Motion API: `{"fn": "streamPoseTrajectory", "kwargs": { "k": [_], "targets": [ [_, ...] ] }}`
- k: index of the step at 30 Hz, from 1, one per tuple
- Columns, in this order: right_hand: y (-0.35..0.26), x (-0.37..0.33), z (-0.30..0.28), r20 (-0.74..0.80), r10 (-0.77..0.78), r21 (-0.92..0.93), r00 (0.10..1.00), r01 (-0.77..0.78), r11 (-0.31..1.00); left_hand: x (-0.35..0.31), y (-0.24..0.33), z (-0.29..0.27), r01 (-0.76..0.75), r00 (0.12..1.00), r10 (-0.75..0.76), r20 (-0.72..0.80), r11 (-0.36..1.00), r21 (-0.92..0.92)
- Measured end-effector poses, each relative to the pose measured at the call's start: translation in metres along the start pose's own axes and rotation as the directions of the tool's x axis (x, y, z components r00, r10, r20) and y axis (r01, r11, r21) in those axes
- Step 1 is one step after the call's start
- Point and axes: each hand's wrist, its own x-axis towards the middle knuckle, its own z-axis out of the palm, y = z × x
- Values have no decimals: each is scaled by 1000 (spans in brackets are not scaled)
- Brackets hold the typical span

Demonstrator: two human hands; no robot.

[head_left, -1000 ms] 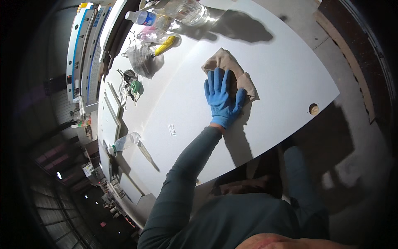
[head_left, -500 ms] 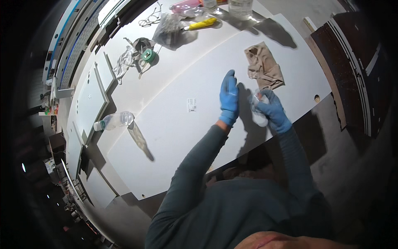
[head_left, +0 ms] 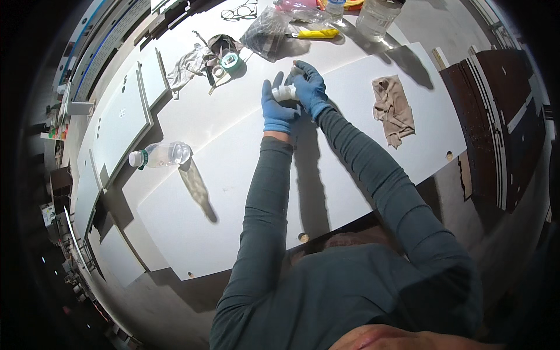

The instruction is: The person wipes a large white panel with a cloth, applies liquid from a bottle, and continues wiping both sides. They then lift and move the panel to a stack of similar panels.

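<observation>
My left hand (head_left: 277, 111), in a blue glove, is raised over the white panel (head_left: 361, 163) with its fingers stretched up and apart. Just to its right, my blue-gloved right hand (head_left: 310, 90) curls around a small white bottle (head_left: 284, 93). The bottle lies sideways across my left fingers, against or just in front of them; I cannot tell which. Part of it is hidden by my right hand, and a bit of white shows at the right fingertips. A crumpled beige cloth (head_left: 394, 111) rests on the panel at the right.
A clear plastic bottle (head_left: 160, 155) lies at the left. Farther back are a green tape roll (head_left: 230, 61), a grey plastic bag (head_left: 267, 35), a yellow utility knife (head_left: 318, 34), glasses (head_left: 240, 10) and a clear jar (head_left: 377, 20). Dark boards (head_left: 496, 128) are stacked at the right.
Both hands have moved left and farther from my body, the right one carrying the white bottle away from beside the cloth. They have come together. The view has shifted slightly.
</observation>
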Motion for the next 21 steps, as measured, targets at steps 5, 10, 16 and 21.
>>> {"fn": "streamPoseTrajectory", "kwargs": {
  "k": [5, 10, 16, 21],
  "targets": [
    [-16, 55, -3, -54, -2, 220, 999, 14, 975, 38, 17, 0, -37, 946, -38, -323, 974, -222],
    [-48, 72, -111, -60, -165, 59, 984, 169, 984, 91, 62, -30, -116, 968, 141, -208, 985, 127],
    [-96, -40, -382, -273, -433, -713, 859, 122, 690, 132, 107, -67, -99, 918, 191, -347, 959, 264],
    [-87, -139, -515, -284, -528, -959, 800, -246, 144, 141, 119, -83, -138, 860, 271, -433, 940, 313]
  ]
}}
